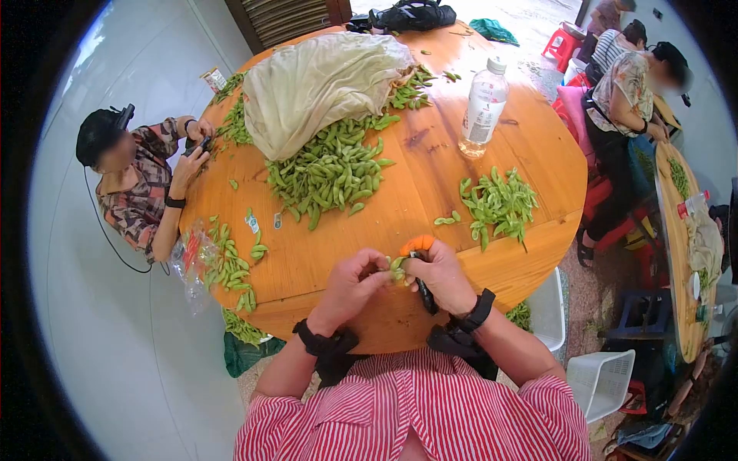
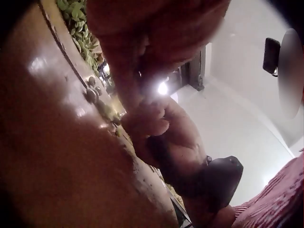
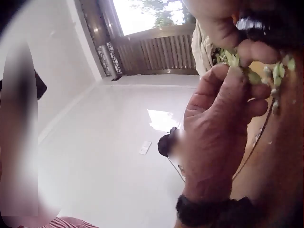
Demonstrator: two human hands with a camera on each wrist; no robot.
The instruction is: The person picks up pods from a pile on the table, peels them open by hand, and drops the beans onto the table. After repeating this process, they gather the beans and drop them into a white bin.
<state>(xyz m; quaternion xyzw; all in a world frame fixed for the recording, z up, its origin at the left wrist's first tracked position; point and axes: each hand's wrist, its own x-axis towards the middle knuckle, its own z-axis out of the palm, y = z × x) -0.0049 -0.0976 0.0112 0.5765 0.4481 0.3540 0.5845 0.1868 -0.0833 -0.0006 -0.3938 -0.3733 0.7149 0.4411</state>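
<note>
Over the front edge of the round wooden table [image 1: 415, 196], both hands meet at a small green soybean pod [image 1: 397, 267]. The left hand [image 1: 350, 283] pinches the pod [image 3: 233, 59] between thumb and fingertips, its palm side showing in the right wrist view. My right hand [image 1: 444, 276] grips a tool with an orange part [image 1: 417, 245] and a black part [image 1: 425, 296]; the palm hides most of it, and I cannot tell its kind. Its fingertips are right at the pod. In the left wrist view the hands are dark.
A large pod heap [image 1: 327, 177] lies partly under a pale cloth [image 1: 323, 81]. Smaller piles lie right [image 1: 500, 203] and left [image 1: 229, 261]. A clear bottle [image 1: 484, 111] stands behind the right pile. A person [image 1: 142, 180] sits at left; white crates [image 1: 603, 380] stand at lower right.
</note>
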